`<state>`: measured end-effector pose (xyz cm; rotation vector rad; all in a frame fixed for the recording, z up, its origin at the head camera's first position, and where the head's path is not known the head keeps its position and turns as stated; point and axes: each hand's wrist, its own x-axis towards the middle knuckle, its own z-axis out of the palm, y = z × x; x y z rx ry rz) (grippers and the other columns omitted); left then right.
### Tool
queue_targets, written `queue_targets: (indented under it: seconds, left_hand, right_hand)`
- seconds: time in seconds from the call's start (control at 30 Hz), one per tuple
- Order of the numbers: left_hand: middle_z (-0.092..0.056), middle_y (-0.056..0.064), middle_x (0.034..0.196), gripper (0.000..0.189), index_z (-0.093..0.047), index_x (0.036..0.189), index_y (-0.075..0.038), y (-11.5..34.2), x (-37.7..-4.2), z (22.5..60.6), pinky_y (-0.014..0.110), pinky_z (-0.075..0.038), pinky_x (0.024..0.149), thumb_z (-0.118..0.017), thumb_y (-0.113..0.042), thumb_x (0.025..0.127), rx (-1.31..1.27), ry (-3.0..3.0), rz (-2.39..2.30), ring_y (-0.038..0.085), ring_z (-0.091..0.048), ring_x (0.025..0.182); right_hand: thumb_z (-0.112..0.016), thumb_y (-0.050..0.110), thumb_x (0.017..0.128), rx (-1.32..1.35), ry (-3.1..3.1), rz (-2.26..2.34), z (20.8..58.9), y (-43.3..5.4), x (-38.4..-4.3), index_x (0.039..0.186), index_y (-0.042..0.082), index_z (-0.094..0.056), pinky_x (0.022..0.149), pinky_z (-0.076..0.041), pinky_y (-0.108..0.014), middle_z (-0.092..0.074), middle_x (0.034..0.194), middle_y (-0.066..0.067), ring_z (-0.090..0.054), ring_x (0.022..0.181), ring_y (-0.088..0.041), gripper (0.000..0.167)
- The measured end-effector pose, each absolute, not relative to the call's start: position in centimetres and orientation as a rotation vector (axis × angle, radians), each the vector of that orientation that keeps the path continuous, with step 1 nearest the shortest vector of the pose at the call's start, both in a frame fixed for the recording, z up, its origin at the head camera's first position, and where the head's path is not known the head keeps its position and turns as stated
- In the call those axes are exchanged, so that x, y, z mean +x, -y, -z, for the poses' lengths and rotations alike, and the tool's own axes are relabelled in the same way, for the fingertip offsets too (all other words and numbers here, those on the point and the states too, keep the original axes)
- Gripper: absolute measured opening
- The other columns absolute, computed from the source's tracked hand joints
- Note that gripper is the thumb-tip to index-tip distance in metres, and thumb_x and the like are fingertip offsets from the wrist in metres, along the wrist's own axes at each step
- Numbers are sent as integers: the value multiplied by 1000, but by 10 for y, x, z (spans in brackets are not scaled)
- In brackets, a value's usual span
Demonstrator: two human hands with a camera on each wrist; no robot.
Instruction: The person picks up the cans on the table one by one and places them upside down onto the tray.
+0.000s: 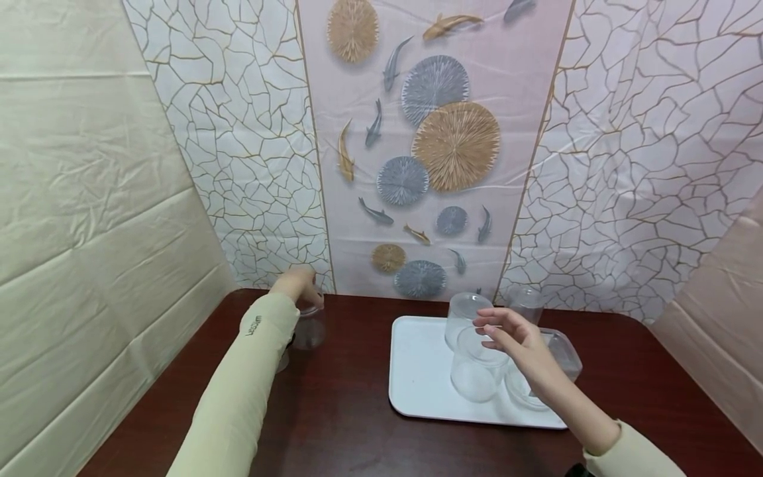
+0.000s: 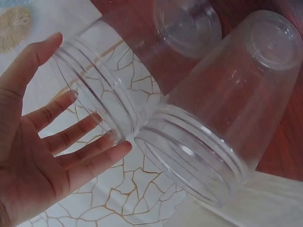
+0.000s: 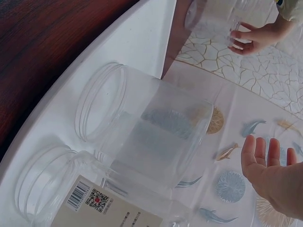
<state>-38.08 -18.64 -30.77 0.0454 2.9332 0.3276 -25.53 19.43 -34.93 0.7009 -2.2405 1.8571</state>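
At the back left of the table, my left hand (image 1: 304, 286) reaches over a clear jar (image 1: 310, 328) that stands mouth up. The left wrist view shows its thumb and spread fingers (image 2: 80, 127) right at this jar's threaded rim (image 2: 102, 87). A second clear jar (image 2: 227, 94) stands beside it, mouth up. My right hand (image 1: 515, 338) hovers over the white tray, fingers loosely bent, nothing held. Beneath and around it are several clear jars, among them one (image 1: 479, 368) nearest the hand. In the right wrist view a jar (image 3: 151, 123) stands mouth down on the tray.
The white tray (image 1: 417, 371) lies right of the table's middle. One jar there carries a beige label (image 3: 97, 205) with a barcode and QR code. Patterned cloth (image 1: 411, 165) hangs behind the dark red table (image 1: 352, 397), with pale cloth at the left and right.
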Motion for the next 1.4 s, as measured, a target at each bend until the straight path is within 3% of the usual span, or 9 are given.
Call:
queue_targets:
  seconds: [0.1, 0.33, 0.77, 1.13, 1.4]
  left_hand:
    - [-63, 13, 105, 46, -60, 110, 0, 184, -382, 308, 37, -51, 76, -74, -24, 73, 70, -2987, -258, 23, -55, 84]
    - [-61, 17, 118, 57, -56, 121, 1, 182, -386, 306, 43, -49, 90, -75, -25, 74, 150, -3064, -212, 31, -59, 104]
    - [-58, 15, 128, 66, -57, 127, -7, 186, -386, 292, 48, -48, 92, -77, -38, 72, 260, -3161, -124, 34, -56, 115]
    - [-60, 13, 129, 64, -60, 125, -9, 192, -380, 277, 47, -50, 87, -74, -45, 74, 414, -3217, -238, 34, -58, 113]
    - [-62, 18, 119, 64, -56, 126, -8, 192, -373, 265, 48, -48, 89, -69, -48, 78, 456, -3246, -387, 33, -59, 109]
  right_hand:
    - [-49, 11, 98, 696, 2250, -1854, 348, -194, -255, 114, 18, -58, 79, -53, -20, -65, 102, 16, -62, 94, -1, 20]
    - [-49, 10, 98, 704, 2232, -1855, 347, -194, -256, 113, 19, -58, 79, -53, -20, -65, 102, 13, -63, 95, 1, 21]
    - [-48, 11, 98, 701, 2248, -1839, 343, -195, -257, 115, 18, -58, 80, -53, -18, -64, 102, 16, -62, 97, 2, 20]
    - [-49, 8, 97, 700, 2277, -1790, 343, -197, -254, 113, 23, -59, 77, -53, -19, -64, 101, 18, -62, 94, 1, 23]
    - [-50, 13, 98, 646, 2333, -1730, 338, -201, -254, 118, 14, -57, 78, -53, -19, -63, 103, 20, -61, 94, 3, 21]
